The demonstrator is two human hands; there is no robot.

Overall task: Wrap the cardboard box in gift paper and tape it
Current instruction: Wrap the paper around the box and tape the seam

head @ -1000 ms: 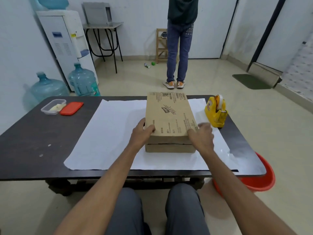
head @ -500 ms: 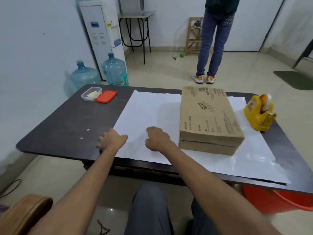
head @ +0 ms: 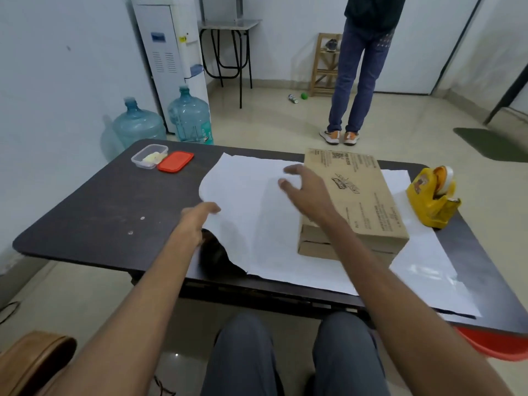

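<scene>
A flat brown cardboard box [head: 363, 195] lies on a white sheet of gift paper [head: 257, 224] spread over the dark table [head: 108, 207]. The paper's left part is lifted off the table and curves up toward the box. My left hand [head: 194, 224] holds that lifted paper at its near-left edge, with the fingers under it. My right hand [head: 305, 190] hovers with spread fingers over the raised paper, just left of the box. A yellow tape dispenser [head: 433, 195] stands on the table to the right of the box.
A clear plastic container [head: 149, 156] and its red lid [head: 175, 161] sit at the table's far left. A person [head: 363, 67] stands on the floor beyond the table. Water jugs [head: 190, 118] and a dispenser stand by the left wall. A red tub [head: 491, 344] sits under the table's right end.
Both hands left the box and went to the paper's left side. The left part of the sheet, flat before, is now lifted and curling toward the box. The right hand has risen.
</scene>
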